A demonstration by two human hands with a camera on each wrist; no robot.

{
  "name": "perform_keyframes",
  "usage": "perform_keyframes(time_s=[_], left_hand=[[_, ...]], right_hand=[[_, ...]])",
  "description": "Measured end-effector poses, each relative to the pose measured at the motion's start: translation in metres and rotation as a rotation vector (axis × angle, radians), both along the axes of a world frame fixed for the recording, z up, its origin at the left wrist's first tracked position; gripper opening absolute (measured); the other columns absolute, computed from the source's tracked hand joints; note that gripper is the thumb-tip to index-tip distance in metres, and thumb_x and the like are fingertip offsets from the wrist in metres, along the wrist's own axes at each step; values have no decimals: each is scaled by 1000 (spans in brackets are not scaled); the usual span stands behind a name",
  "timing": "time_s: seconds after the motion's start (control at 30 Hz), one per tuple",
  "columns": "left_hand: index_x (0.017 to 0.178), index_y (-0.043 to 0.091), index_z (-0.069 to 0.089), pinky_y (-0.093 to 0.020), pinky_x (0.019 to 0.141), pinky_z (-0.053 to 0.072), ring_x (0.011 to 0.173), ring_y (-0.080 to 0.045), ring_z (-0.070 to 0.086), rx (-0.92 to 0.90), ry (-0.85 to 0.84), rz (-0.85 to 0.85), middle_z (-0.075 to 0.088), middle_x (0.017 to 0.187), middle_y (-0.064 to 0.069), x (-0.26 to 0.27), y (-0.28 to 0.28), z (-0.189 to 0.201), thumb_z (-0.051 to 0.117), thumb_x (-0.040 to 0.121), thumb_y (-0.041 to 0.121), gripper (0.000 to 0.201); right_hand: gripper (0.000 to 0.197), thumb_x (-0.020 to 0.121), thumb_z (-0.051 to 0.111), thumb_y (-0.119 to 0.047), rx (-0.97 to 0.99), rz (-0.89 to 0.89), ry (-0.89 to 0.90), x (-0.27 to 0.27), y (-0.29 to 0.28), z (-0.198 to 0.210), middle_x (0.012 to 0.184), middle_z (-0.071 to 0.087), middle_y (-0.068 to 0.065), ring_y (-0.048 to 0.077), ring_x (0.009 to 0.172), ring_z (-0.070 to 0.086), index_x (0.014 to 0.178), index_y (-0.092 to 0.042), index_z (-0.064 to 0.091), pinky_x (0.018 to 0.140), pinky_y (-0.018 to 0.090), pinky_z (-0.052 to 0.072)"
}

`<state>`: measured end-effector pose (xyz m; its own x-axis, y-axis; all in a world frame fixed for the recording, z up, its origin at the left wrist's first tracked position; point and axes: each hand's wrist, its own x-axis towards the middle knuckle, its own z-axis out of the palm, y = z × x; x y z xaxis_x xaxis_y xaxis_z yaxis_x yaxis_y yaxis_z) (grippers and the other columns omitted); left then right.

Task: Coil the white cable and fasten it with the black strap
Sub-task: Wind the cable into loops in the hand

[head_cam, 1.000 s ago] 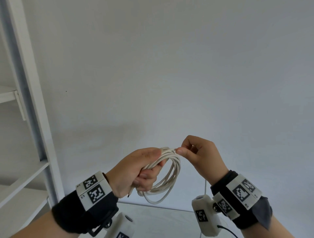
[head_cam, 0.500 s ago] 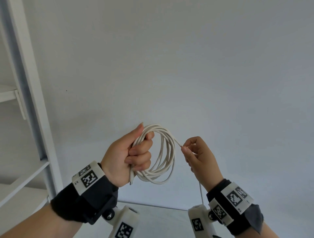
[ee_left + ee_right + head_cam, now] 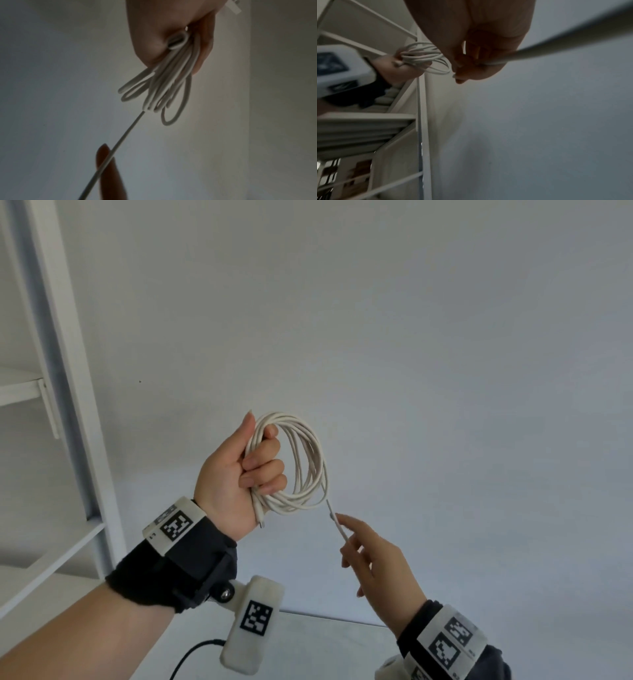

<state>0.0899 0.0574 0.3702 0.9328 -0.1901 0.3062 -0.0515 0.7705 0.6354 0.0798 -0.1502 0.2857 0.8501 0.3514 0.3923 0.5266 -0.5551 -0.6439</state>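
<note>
White cable, head view: coil held upright in the air before the wall, left hand fisted round its loops; free tail slants down-right into the right hand. Left wrist view: loops hang from the fist. Right wrist view: fingers pinch the tail.

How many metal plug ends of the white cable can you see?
1. A plug end pokes out below the left hand, which grips the white cable coil. The other end is hidden; the cable's loose part runs through the right hand.
</note>
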Motion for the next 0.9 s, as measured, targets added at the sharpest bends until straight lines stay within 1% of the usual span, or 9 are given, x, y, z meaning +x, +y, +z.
perform_keyframes(time_s=[0.07, 0.13, 0.23, 0.37, 0.47, 0.6, 0.73, 0.83, 0.9], left_hand=[[74, 16, 48, -14, 33, 27, 26, -2, 29, -26, -6, 25, 33, 38, 9, 4, 3, 1, 34, 93, 43, 35], [73, 15, 48, -15, 34, 29, 28, -2, 29, -20, -14, 50, 34, 40, 9, 7, 3, 1, 34, 93, 41, 35], [73, 13, 49, -17, 37, 35, 32, -4, 30, 29, -27, 92, 35, 45, 9, 10, 1, -1, 34, 94, 33, 33], [75, 14, 48, -20, 45, 38, 39, -7, 33, 111, -60, 135, 37, 51, 7, 12, -1, -9, 37, 94, 27, 25], [75, 16, 49, -25, 53, 41, 45, -10, 39, 184, -130, 145, 40, 56, 6, 15, 0, -16, 43, 93, 28, 22], [82, 11, 43, -30, 59, 50, 48, -14, 45, 323, -186, 217, 44, 60, 3, 16, -1, -20, 42, 92, 25, 17], [88, 9, 44, -34, 67, 53, 52, -19, 56, 501, -200, 310, 47, 61, 3, 13, -4, -24, 37, 97, 19, 15], [90, 10, 47, -46, 78, 54, 55, -22, 62, 644, -227, 332, 51, 60, 5, 10, -6, -25, 36, 97, 19, 16], [96, 6, 46, -54, 84, 52, 57, -25, 64, 757, -252, 340, 54, 61, 6, 6, -8, -27, 37, 97, 21, 18]], right_hand=[[66, 93, 40, -13, -165, 24, -10, -4, 3, -7, 76, 54, -12, 2, 64, 51, 124, -67, 18, 62, 20, 48], [80, 90, 36, -10, -303, 53, -20, -11, 8, -11, 82, 54, -11, 3, 67, 51, 126, -68, -6, 70, 22, 47], [87, 86, 35, -7, -390, 84, 0, -22, 14, -11, 95, 53, -12, 15, 80, 54, 128, -61, -19, 75, 32, 49], [75, 87, 35, -8, -421, 114, 5, -33, 19, -2, 110, 51, -12, 11, 80, 46, 139, -46, -3, 75, 30, 45], [62, 89, 36, -10, -428, 126, -18, -38, 21, 6, 110, 53, -13, 10, 84, 49, 139, -40, 14, 79, 31, 47], [46, 92, 36, -14, -405, 127, -60, -44, 24, 15, 106, 57, -13, 12, 92, 56, 131, -38, 33, 81, 31, 48], [36, 92, 38, -14, -375, 147, -118, -48, 26, 26, 103, 59, -12, 12, 88, 57, 122, -33, 44, 77, 31, 49], [28, 92, 40, -19, -334, 171, -180, -49, 28, 34, 101, 56, -12, 14, 84, 57, 114, -34, 47, 73, 34, 50], [24, 90, 43, -20, -312, 171, -225, -49, 29, 40, 99, 54, -12, 16, 79, 57, 108, -35, 48, 69, 36, 51]])
